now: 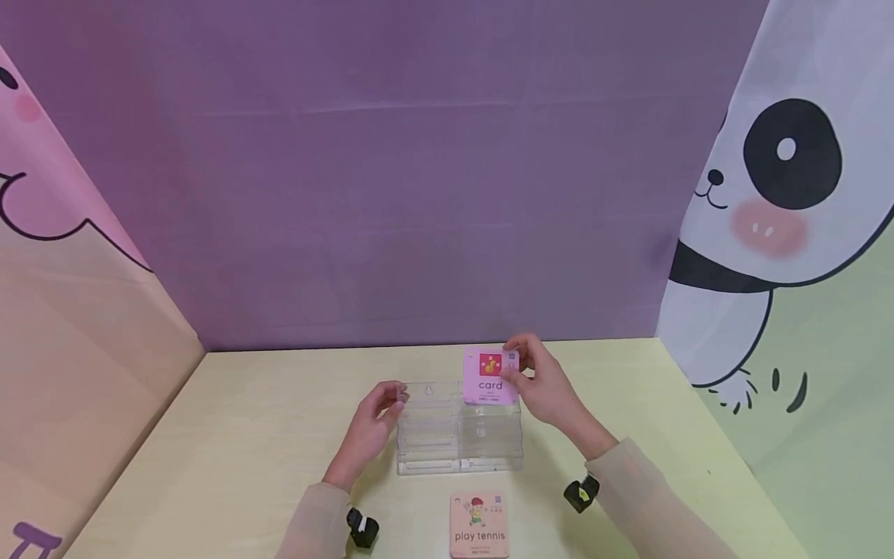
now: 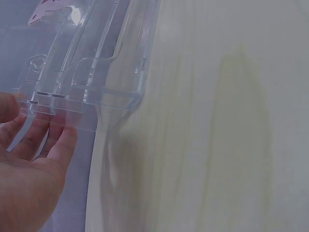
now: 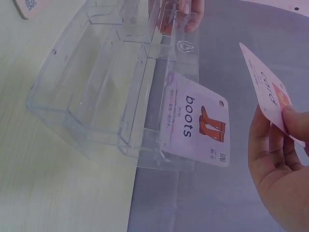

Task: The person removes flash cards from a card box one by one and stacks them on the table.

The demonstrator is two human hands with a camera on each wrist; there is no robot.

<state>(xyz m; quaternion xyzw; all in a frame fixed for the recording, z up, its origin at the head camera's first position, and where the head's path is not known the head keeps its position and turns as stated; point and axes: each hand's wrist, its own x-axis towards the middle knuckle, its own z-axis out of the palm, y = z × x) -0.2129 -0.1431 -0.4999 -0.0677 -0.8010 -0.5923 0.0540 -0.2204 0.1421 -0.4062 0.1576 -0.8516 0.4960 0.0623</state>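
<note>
Your clear plastic holder (image 1: 429, 442) sits on the table (image 1: 279, 435), roughly midway between its left and right edges, with one card in it: the boots card (image 3: 193, 133), standing in the rearmost slot at the holder's back right corner. Your left hand (image 1: 370, 427) grips the holder's back left corner, thumb on one side of the rim and fingers on the other. Your right hand (image 1: 552, 388) pinches the pink card (image 1: 489, 392), lettered "card", by its right edge; the thumb lies across its printed face and the fingers are behind it. That card is raised, just beside the boots one and apart from it. The play tennis card (image 1: 479, 526) lies flat on the table, in front of the holder's front edge.
</note>
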